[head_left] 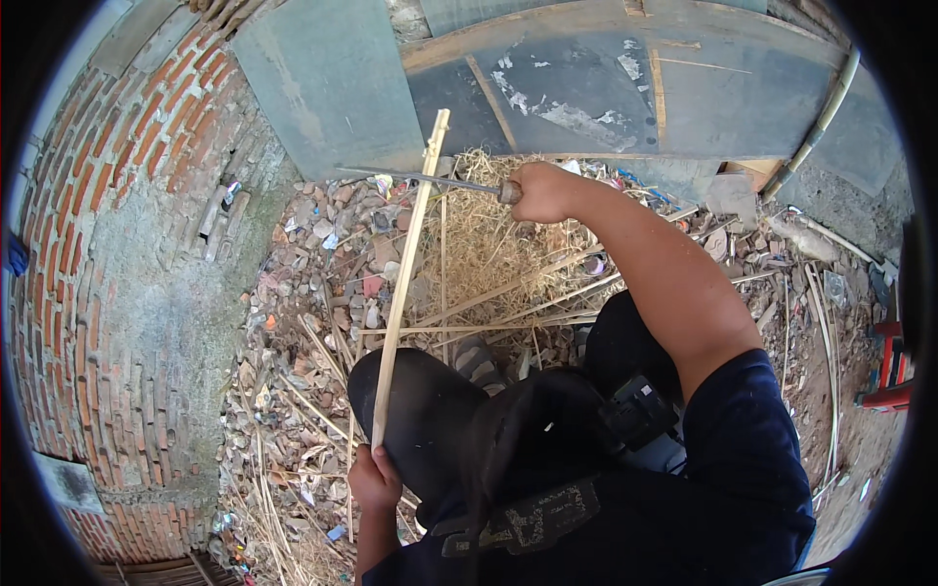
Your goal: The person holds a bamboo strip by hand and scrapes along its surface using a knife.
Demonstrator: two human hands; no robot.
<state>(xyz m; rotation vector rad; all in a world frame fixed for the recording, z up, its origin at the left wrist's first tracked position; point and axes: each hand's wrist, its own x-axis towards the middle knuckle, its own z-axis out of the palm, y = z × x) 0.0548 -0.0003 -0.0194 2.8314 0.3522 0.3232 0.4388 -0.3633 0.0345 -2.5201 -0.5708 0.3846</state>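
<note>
A long pale bamboo strip (399,303) slants up and away across my left thigh. My left hand (375,479) is closed round its near end, beside my left knee. Out in front, my right hand (543,192) grips the wooden handle of a long thin knife (459,183), whose blade points left. That blade crosses the strip a little below its far end, where a small knot juts out. Whether the edge is cutting into the strip cannot be made out.
Curly shavings (489,244) and more loose strips (508,327) lie on the stony, littered ground ahead. A brick wall (117,244) rises on the left. Grey panels (547,93) stand across the far side, with a pole (816,127) leaning there. Something red (887,366) is at the right.
</note>
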